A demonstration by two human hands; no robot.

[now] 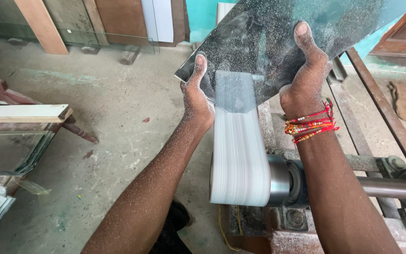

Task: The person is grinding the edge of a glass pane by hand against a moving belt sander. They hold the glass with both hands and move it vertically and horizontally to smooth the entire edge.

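Glass sheet point(278, 42), dusted with white grit, held tilted above the white sanding belt point(238, 150), its lower edge meeting the belt's upper run. Left hand point(197, 96) grips the sheet's lower-left edge, thumb on top; right hand point(306, 77) clasps its lower-right edge, thumb lying on the upper face, wrist wrapped in red and orange threads point(310, 126). Belt runs over a steel roller point(278, 180) on a shaft point(391, 187). Left of the belt: concrete floor point(118, 117), stacked glass panes point(10, 153) beneath a wooden board point(27, 113).
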